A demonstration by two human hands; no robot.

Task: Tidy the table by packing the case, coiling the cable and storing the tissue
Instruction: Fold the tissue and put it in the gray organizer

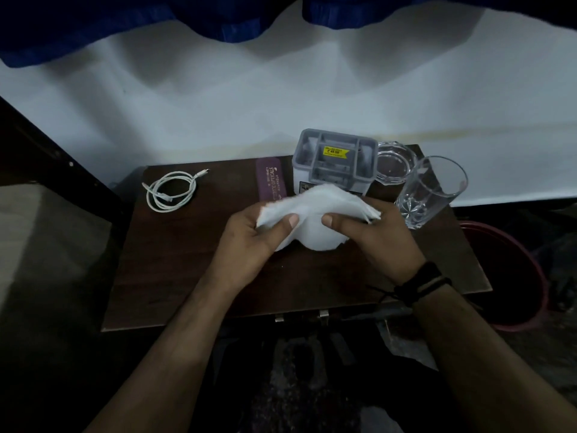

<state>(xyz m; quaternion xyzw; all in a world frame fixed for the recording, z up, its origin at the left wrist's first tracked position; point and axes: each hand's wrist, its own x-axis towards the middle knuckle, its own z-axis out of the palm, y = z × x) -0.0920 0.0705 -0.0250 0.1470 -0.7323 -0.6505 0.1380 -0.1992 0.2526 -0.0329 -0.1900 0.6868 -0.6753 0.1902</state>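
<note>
White tissue (315, 207) pinched by left hand (249, 235) and right hand (374, 235) above table (187, 260).

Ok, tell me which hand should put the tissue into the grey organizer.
Right, probably. The right hand grips the tissue on the side nearer the grey organizer; the left hand grips the farther end.

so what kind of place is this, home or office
Most likely a home, a small dim room. A small wooden table stands against a wall hung with white cloth, holding a drinking glass and a spectacle case, with a red tub on the floor beside it.
</note>
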